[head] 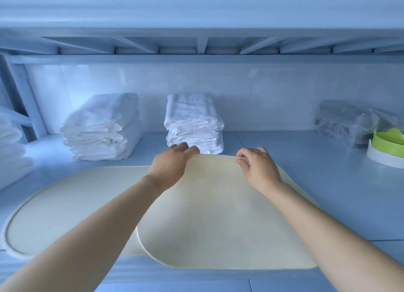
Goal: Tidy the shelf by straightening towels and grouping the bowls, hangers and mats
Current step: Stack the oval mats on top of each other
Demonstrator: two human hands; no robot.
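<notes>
Left hand [169, 167] and right hand [258, 167] apart, each gripping far edge of top mat [218, 221], near shelf [328, 182] front. Overlaps lower mat [72, 200] at left; grip likely for sliding it square on top. Towel stack [193, 123] just beyond.

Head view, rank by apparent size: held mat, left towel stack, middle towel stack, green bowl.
1. held mat
2. left towel stack
3. middle towel stack
4. green bowl, though cropped at frame edge
</notes>
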